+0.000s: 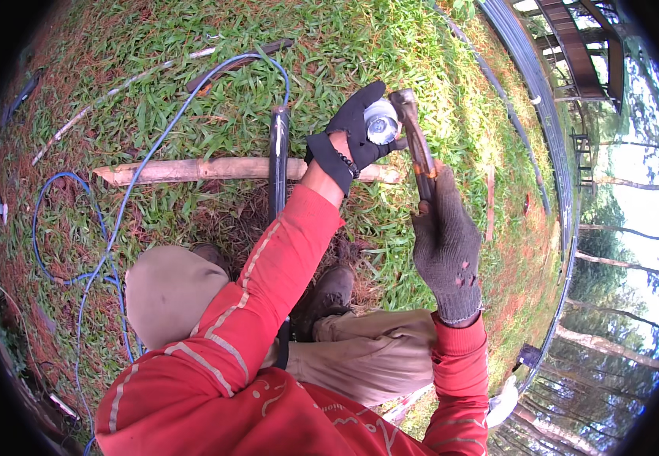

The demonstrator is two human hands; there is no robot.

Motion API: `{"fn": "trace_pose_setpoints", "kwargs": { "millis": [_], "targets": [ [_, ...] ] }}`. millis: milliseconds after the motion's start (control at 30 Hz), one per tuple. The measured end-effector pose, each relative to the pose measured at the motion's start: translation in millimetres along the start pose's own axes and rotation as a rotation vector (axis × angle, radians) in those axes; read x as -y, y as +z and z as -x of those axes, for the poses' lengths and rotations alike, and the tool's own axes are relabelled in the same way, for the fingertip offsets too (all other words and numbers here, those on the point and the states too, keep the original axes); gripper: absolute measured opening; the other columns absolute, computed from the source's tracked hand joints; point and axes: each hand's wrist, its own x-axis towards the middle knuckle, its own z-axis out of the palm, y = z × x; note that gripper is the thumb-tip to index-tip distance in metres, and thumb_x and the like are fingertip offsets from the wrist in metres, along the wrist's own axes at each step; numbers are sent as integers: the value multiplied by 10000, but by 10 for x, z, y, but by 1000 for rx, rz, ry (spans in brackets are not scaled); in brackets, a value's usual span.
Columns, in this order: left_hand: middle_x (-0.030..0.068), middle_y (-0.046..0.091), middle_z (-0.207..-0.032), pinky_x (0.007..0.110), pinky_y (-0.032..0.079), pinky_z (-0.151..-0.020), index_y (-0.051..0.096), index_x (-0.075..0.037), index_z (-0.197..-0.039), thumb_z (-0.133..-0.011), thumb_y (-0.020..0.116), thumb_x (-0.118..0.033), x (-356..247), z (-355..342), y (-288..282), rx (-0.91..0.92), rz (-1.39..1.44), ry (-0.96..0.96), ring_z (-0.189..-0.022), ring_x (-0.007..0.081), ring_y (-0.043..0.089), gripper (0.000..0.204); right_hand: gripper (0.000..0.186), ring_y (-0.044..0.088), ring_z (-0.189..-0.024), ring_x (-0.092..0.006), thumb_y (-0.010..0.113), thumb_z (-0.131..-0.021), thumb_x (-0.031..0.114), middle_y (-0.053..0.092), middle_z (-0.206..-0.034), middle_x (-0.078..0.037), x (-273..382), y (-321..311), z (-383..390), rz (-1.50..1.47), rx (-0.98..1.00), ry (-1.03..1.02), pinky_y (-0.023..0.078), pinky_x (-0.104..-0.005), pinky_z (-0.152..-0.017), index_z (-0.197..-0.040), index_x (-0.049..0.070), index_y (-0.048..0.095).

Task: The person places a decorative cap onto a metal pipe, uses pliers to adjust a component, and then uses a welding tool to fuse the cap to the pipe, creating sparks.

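My left hand point(352, 125), in a black glove with the wrist bare above a dark beaded bracelet, is wrapped round a silvery round metal piece point(381, 124) with a shiny, recessed face. In my right hand point(449, 247), which wears a dark knitted glove with worn spots, is a hammer point(418, 146), gripped by its handle. The hammer's head is up beside the metal piece; whether they touch I cannot tell. Left of my left hand, a black pipe point(278, 156) rises between my legs, with a blue cable point(193, 93) running from its top end.
A pointed wooden stake point(208, 169) lies across the grass behind the black pipe. The blue cable loops over the ground at left. A thin pale stick point(117, 93) lies farther off. Long dark pipes point(531, 76) curve along the right side, with trees and a wooden structure point(573, 45) beyond.
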Motion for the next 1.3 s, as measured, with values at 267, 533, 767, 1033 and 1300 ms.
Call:
{"fn": "trace_pose_setpoints", "kwargs": {
  "millis": [267, 533, 767, 1033, 1300],
  "targets": [
    [69, 712, -1094, 694, 627, -944, 587, -150, -1303, -1009, 765, -550, 1, 84, 85, -86, -59, -83, -983, 316, 760, 527, 626, 741, -1064, -457, 623, -983, -21, 725, -1283, -269, -107, -56, 79, 49, 172, 114, 626, -490, -899, -1597, 43, 524],
    [94, 734, -1204, 750, 555, -965, 663, -184, -1227, -1062, 669, -464, -6, 13, -37, 128, 133, -189, -1119, 385, 709, 325, 536, 698, -1334, -392, 600, -1082, 77, 691, -1422, -308, -190, -84, 36, -7, 89, 138, 536, -431, -1108, -1590, -62, 505],
    [98, 678, -1152, 783, 568, -891, 630, -219, -1279, -1058, 668, -397, 8, 35, 47, -53, 193, -107, -1083, 421, 682, 287, 544, 714, -1289, -431, 613, -1095, 104, 664, -1452, -308, -39, -74, 6, -105, -72, 137, 592, -453, -1007, -1612, -19, 493],
    [145, 681, -966, 644, 641, -923, 646, -109, -1091, -1009, 714, -424, -88, -86, -208, -68, 264, -130, -898, 401, 719, 333, 562, 733, -1199, -473, 604, -1054, 24, 687, -1387, -315, 61, -48, -15, -93, 264, 246, 603, -465, -963, -1604, -24, 497],
    [116, 748, -1020, 636, 639, -928, 683, -141, -1145, -1043, 691, -402, -44, -76, -116, -12, 205, -131, -935, 335, 752, 280, 587, 749, -1192, -442, 640, -1040, 34, 683, -1390, -328, 16, -28, -84, 8, 189, 130, 597, -439, -964, -1603, -44, 494]
  ]
}}
